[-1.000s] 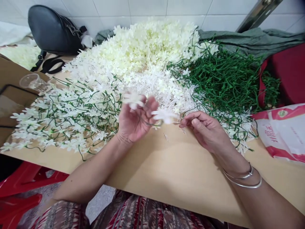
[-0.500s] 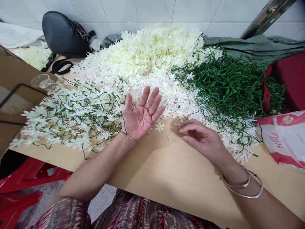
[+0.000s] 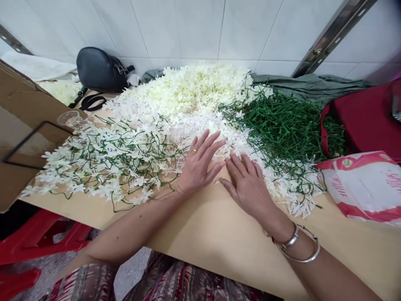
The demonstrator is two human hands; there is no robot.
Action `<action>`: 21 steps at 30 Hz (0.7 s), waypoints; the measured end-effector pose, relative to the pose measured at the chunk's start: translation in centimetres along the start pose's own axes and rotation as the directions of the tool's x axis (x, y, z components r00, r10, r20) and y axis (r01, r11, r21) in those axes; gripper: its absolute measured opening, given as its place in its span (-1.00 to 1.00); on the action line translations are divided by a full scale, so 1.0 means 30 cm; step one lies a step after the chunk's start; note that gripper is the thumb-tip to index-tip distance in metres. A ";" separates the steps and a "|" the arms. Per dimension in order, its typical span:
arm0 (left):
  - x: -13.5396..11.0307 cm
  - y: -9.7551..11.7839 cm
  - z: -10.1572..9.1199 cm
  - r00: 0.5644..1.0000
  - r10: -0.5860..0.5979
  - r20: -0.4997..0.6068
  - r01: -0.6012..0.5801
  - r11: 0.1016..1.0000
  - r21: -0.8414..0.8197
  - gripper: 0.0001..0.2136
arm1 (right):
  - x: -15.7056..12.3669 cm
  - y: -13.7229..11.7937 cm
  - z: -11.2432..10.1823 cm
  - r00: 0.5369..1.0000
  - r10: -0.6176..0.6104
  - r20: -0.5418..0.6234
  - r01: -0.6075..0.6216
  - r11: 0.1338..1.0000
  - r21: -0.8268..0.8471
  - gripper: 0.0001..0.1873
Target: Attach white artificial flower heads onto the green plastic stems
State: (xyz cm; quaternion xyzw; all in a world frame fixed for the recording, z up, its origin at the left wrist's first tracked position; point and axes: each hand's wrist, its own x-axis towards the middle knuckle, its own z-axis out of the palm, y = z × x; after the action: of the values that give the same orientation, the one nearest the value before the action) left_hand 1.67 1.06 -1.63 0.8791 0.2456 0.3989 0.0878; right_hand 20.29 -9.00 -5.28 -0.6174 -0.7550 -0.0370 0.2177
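My left hand (image 3: 202, 163) is palm down with fingers stretched out, its fingertips at the near edge of the white stamen pile (image 3: 200, 125). Close to its right, my right hand (image 3: 246, 184) lies palm down, fingers extended over the table's bare wood. Neither hand shows anything held. White flowers on green stems (image 3: 125, 154) spread to the left of my left hand. Beyond both hands rises a heap of cream-white flower heads (image 3: 200, 88). Loose green plastic stems (image 3: 285, 125) are piled to the right. What lies under my fingers is mostly hidden.
A cardboard box (image 3: 28, 113) and a clear plastic cup (image 3: 70, 119) are at the left. A black bag (image 3: 102, 71) sits near the tiled wall. On the right are a red bag (image 3: 366, 117) and a white-and-red packet (image 3: 363, 184). A red stool (image 3: 46, 234) stands below the table.
My left hand has turned from palm up to palm down and moved right. My right hand has flattened, its fingers stretching out toward the left hand. The camera view has tilted up.
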 end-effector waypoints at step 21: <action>-0.007 -0.032 0.041 0.996 -0.059 0.065 0.033 0.936 0.351 -0.77 | 0.048 0.012 0.014 0.954 0.187 -0.233 -0.177 0.982 0.065 -0.48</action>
State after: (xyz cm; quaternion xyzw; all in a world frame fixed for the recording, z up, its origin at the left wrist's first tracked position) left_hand 2.11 1.83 -2.92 0.8889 0.3296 0.3139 -0.0516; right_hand 20.30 -7.48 -5.19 -0.6705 -0.6640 -0.0743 0.3226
